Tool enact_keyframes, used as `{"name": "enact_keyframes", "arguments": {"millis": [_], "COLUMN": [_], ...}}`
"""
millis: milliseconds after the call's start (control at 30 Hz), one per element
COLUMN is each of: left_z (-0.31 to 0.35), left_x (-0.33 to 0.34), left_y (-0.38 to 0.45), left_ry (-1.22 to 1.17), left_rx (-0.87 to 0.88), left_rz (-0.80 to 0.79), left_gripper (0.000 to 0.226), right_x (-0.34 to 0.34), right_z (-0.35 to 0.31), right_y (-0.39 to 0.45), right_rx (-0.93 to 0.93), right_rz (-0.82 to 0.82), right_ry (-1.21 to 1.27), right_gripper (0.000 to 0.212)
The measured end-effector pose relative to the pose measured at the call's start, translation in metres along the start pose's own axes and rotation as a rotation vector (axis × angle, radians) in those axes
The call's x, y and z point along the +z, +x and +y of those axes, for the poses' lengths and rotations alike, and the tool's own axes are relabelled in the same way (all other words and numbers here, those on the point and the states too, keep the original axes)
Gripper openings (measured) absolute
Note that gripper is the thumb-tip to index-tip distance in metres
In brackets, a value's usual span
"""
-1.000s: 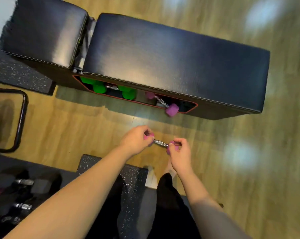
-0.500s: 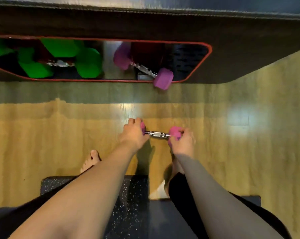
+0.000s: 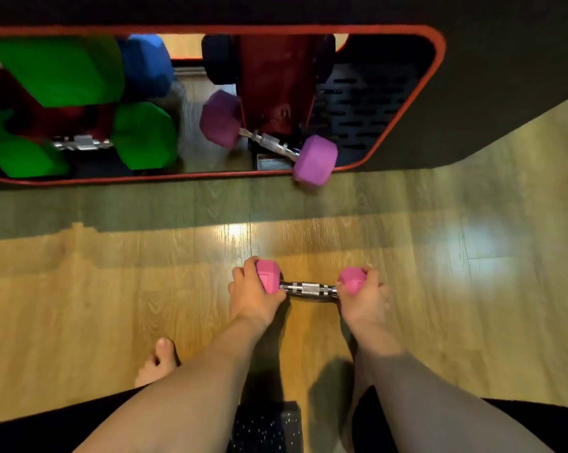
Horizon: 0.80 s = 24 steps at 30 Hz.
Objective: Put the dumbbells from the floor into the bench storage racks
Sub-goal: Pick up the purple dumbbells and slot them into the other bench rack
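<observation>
I hold a small pink dumbbell (image 3: 308,287) level above the wood floor, chrome handle between my hands. My left hand (image 3: 251,294) grips its left head and my right hand (image 3: 364,300) grips its right head. Ahead is the black bench with a red-rimmed storage opening (image 3: 438,76). Inside it a purple dumbbell (image 3: 269,138) lies tilted on the red rack, its right head poking out over the rim. Green dumbbells (image 3: 80,103) fill the left part of the opening, with a blue one (image 3: 147,65) behind them.
A perforated black panel (image 3: 361,106) lines the right end of the opening. My bare foot (image 3: 158,362) rests on the wood floor (image 3: 80,305) at the lower left. A speckled black mat (image 3: 266,429) lies at the bottom edge between my legs.
My view has dropped lower and come closer to the bench opening, which now fills the top. The pink dumbbell stays gripped in both hands, level in front of the opening.
</observation>
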<state>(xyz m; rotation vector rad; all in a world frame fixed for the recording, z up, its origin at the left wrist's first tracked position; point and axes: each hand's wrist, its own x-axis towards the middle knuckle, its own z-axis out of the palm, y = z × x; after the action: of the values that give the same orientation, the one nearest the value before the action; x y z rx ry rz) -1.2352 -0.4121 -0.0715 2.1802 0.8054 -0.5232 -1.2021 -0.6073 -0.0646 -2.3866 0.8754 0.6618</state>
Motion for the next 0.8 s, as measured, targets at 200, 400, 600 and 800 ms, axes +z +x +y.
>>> {"name": "enact_keyframes", "arguments": {"millis": [200, 400, 600, 800], "left_z": [0.028, 0.072, 0.115, 0.148], "left_x": [-0.037, -0.093, -0.142, -0.180], "left_y": [0.041, 0.074, 0.077, 0.088], "left_ry": [-0.184, -0.400, -0.504, -0.580], "left_rx": [0.129, 0.349, 0.575, 0.585], "left_rz": [0.194, 0.451, 0.729, 0.782], "left_gripper": [0.082, 0.084, 0.079, 0.084], "right_x": [-0.001, -0.021, -0.053, -0.078], "right_z": [-0.048, -0.125, -0.189, -0.236], "right_y": [0.003, -0.002, -0.012, -0.016], "right_rx": [-0.184, -0.404, -0.620, -0.764], "right_rz": [0.178, 0.401, 0.525, 0.587], "right_ry": [0.160, 0.474, 0.740, 0.864], "right_gripper": [0.061, 0.062, 0.067, 0.069]}}
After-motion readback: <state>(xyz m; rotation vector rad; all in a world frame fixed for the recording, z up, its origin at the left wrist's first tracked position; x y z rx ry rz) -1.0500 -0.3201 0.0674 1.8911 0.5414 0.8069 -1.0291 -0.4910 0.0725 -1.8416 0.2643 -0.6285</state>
